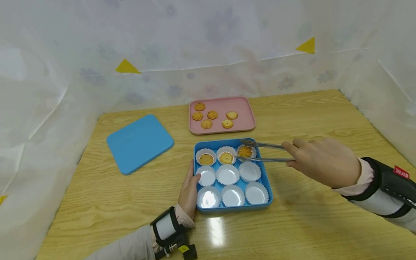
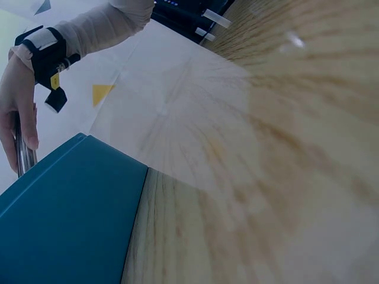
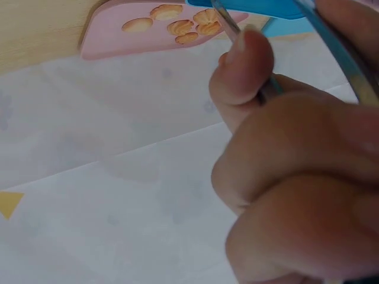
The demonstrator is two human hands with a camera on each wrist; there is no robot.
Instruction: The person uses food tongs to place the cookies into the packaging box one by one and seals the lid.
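Note:
A blue box [image 1: 268, 184] on the table holds rows of white paper cups. Its back row has cookies in it: a round one [image 1: 206, 159] at left, a ring-shaped one [image 1: 226, 157] in the middle and a star-shaped one [image 1: 245, 151] at right. My right hand [image 1: 320, 162] grips metal tongs [image 1: 271, 159], their arms spread. Both tips reach over the back right cup, either side of the star-shaped cookie; whether they touch it I cannot tell. With the thumb over the rim and fingers along the outside, my left hand [image 1: 188, 189] holds the box's left wall.
Behind the box lies a pink tray [image 1: 245, 112] with several cookies [image 1: 212, 115]. A blue lid [image 1: 139, 144] rests on the wooden table [image 1: 146, 206] to the left. Pale patterned sheeting [image 1: 208, 39] with yellow triangles rises around the table's back and sides.

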